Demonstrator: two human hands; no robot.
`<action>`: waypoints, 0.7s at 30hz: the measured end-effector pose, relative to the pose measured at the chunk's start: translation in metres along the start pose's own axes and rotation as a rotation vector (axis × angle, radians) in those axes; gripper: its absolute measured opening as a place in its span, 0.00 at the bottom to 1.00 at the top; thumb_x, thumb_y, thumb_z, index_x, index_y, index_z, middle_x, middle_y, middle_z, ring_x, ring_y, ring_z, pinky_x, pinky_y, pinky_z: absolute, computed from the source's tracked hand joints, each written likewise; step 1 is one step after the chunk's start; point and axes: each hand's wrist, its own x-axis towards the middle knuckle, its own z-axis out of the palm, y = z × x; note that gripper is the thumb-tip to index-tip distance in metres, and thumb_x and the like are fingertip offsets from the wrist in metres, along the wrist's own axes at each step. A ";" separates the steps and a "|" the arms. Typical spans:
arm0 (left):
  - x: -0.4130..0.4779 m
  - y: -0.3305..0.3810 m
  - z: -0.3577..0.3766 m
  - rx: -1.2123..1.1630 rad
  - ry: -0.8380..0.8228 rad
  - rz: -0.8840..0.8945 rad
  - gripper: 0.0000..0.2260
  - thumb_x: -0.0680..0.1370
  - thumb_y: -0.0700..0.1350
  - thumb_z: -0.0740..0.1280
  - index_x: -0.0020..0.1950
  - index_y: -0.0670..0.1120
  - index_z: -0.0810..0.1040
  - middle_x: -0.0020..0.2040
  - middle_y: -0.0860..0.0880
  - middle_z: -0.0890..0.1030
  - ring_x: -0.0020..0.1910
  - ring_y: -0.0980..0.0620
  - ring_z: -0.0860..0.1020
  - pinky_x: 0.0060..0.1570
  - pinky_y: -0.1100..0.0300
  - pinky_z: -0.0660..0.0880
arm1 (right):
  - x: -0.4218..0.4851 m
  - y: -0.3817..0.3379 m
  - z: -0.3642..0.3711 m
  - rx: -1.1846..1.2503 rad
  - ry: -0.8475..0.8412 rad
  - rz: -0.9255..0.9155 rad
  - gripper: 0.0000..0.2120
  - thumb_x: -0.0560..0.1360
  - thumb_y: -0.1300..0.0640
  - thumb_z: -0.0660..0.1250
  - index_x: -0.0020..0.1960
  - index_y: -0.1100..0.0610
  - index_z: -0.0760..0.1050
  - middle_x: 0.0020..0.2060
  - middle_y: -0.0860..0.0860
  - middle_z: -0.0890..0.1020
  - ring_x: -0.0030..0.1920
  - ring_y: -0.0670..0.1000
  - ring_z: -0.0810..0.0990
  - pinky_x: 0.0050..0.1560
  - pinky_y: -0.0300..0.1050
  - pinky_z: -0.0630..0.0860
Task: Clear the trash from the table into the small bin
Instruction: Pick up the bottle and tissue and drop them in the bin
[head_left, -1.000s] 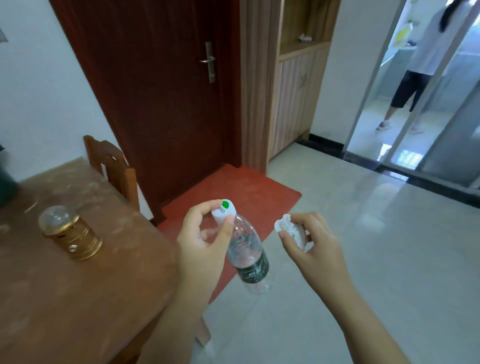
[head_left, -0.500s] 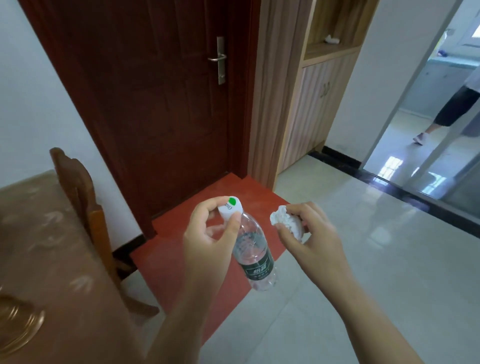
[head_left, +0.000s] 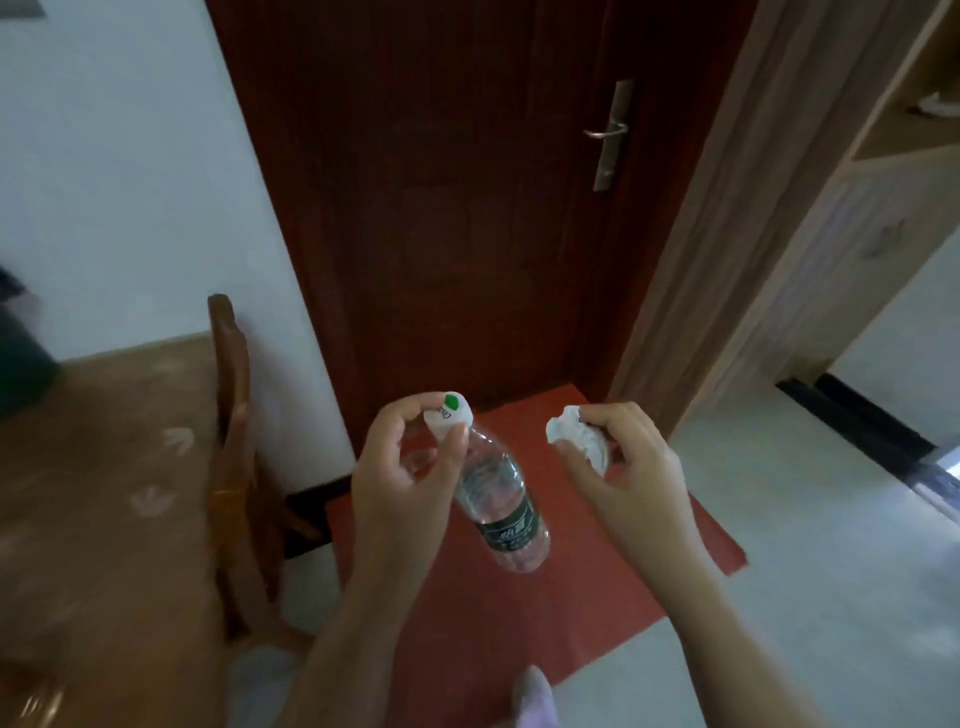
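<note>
My left hand (head_left: 402, 478) pinches the white cap of a clear plastic bottle (head_left: 498, 499) with a dark green label; the bottle hangs tilted, base down and to the right, over the red mat. A crumpled white tissue (head_left: 574, 436) is clutched in the fingers of my right hand (head_left: 631, 478), level with the bottle cap and a little to its right. The two hands are apart. The wooden table (head_left: 104, 493) lies at the left. No bin shows in this view.
A wooden chair (head_left: 234, 457) stands against the table's right edge. A dark red door (head_left: 467, 208) is straight ahead with a red mat (head_left: 545, 571) before it. A wooden cabinet (head_left: 831, 208) rises at right. A dark object (head_left: 21, 358) sits on the table's far left. My foot (head_left: 535, 696) shows below.
The view has swung left and down, so the door is now centred and the room at the right is out of view. Both hands keep their holds in nearly the same pose.
</note>
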 end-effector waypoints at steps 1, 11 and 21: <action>0.014 -0.003 0.009 0.013 0.025 0.009 0.10 0.73 0.38 0.69 0.50 0.51 0.76 0.47 0.56 0.80 0.47 0.62 0.79 0.42 0.68 0.76 | 0.020 0.007 0.003 0.018 -0.022 -0.012 0.12 0.69 0.61 0.72 0.44 0.47 0.73 0.42 0.42 0.77 0.45 0.37 0.75 0.41 0.25 0.68; 0.141 -0.011 0.055 0.168 0.289 0.084 0.09 0.72 0.45 0.69 0.51 0.54 0.76 0.49 0.56 0.79 0.50 0.58 0.78 0.44 0.60 0.79 | 0.192 0.036 0.050 0.177 -0.257 -0.213 0.11 0.69 0.60 0.72 0.48 0.49 0.75 0.44 0.44 0.78 0.46 0.40 0.77 0.40 0.27 0.71; 0.215 -0.054 0.013 0.134 0.582 0.029 0.10 0.72 0.39 0.71 0.51 0.50 0.77 0.51 0.48 0.80 0.51 0.51 0.79 0.46 0.66 0.75 | 0.272 0.028 0.159 0.295 -0.515 -0.323 0.11 0.69 0.61 0.71 0.50 0.53 0.76 0.45 0.45 0.78 0.46 0.42 0.77 0.43 0.29 0.72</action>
